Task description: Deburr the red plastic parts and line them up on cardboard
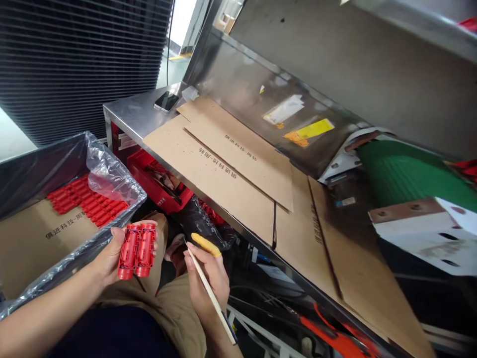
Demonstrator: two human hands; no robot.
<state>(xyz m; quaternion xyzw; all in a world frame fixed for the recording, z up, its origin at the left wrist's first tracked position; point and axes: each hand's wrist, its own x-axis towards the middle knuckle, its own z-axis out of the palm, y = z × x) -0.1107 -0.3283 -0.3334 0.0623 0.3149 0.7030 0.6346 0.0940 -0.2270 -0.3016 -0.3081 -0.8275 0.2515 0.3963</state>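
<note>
Two red plastic parts point(137, 251) lie side by side in my left hand point(114, 253), whose fingers wrap round them over my lap. My right hand point(209, 278), with a yellow cover on one finger, pinches a thin pale-handled tool point(212, 296); its fine tip points up and left toward the red parts without touching them. At the left, a lined bin point(80, 263) holds rows of similar red parts point(87, 199) on a cardboard sheet point(26, 248).
Cardboard sheets point(223, 184) cover much of the metal table point(130, 114), with a phone point(166, 101) at its far left corner. Below its edge sits a red box point(156, 186). A green conveyor belt point(406, 171) stands at the right.
</note>
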